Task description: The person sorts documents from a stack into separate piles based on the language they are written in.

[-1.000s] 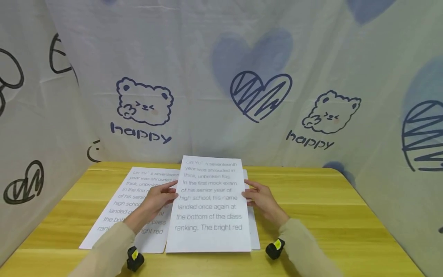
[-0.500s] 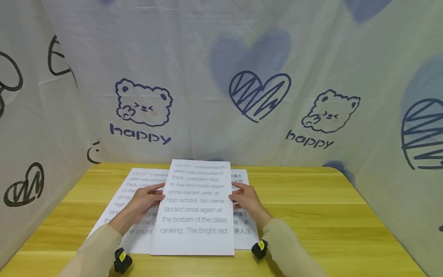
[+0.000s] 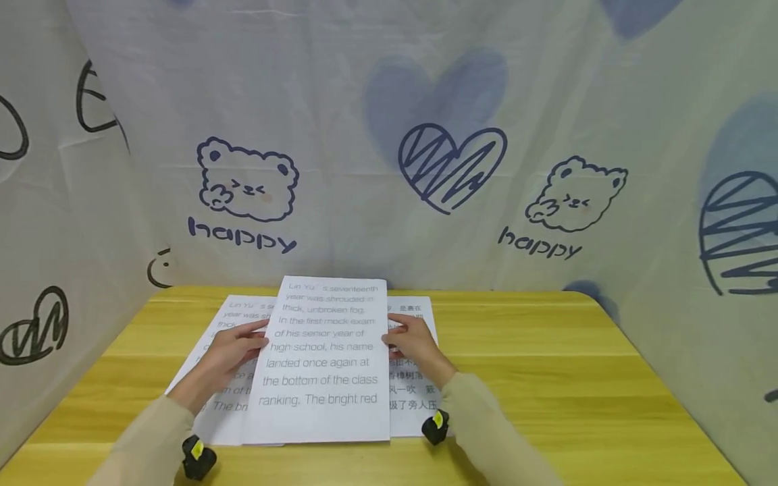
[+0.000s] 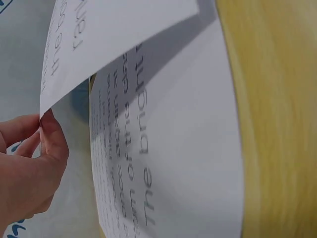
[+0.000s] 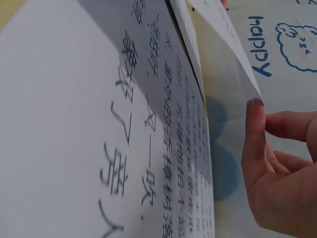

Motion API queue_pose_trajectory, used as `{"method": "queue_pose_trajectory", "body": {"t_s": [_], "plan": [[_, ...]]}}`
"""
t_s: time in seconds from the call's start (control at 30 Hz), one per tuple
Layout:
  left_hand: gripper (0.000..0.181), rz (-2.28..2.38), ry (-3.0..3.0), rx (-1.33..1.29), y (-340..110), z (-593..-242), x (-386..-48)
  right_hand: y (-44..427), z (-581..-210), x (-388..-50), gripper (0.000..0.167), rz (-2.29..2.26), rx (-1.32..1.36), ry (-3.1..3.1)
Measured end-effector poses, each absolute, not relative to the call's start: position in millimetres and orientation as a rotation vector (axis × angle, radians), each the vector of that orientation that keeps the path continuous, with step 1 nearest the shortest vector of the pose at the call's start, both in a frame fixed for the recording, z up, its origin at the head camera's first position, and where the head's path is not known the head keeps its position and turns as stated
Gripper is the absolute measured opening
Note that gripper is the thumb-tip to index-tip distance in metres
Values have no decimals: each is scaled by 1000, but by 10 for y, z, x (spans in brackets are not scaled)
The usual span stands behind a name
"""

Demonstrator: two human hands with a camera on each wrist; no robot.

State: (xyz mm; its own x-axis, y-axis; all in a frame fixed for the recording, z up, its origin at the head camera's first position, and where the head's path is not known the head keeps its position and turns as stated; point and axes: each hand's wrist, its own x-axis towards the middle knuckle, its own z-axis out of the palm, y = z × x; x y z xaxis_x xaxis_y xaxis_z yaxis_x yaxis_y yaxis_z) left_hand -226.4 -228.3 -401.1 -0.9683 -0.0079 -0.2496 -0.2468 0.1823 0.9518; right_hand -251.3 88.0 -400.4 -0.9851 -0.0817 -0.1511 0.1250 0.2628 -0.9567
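A white sheet with English print is pinched at its left edge by my left hand and at its right edge by my right hand. Both wrist views show it raised above the pages under it, between thumb and fingers of the left hand and of the right hand. Below on the left lies another English-print sheet, partly covered. A sheet with Chinese characters lies below on the right, its left part hidden by the held sheet.
The papers are on a yellow wood-grain table. Behind it and at both sides hangs a pale cloth printed with hearts, bears and the word happy.
Both hands have moved left, carrying the pinched sheet with them. More of the Chinese-character sheet is uncovered on the right, and more of the left English sheet is covered.
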Motion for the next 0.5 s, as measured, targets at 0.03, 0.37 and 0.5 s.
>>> {"method": "queue_pose_trajectory", "body": {"t_s": [0.03,0.37,0.5], "plan": [[55,1870,2270,-246,-2315,-4010,-2263,852,-4012,-2521,55,-1818,37,2345],[56,1900,2258,-321,-2621,-3974,-2239,530,-4017,-2560,56,-1867,10,2263],[56,1863,2286,-348,-2737,-3958,-2249,403,-4014,-2562,56,-1865,12,2262]]}}
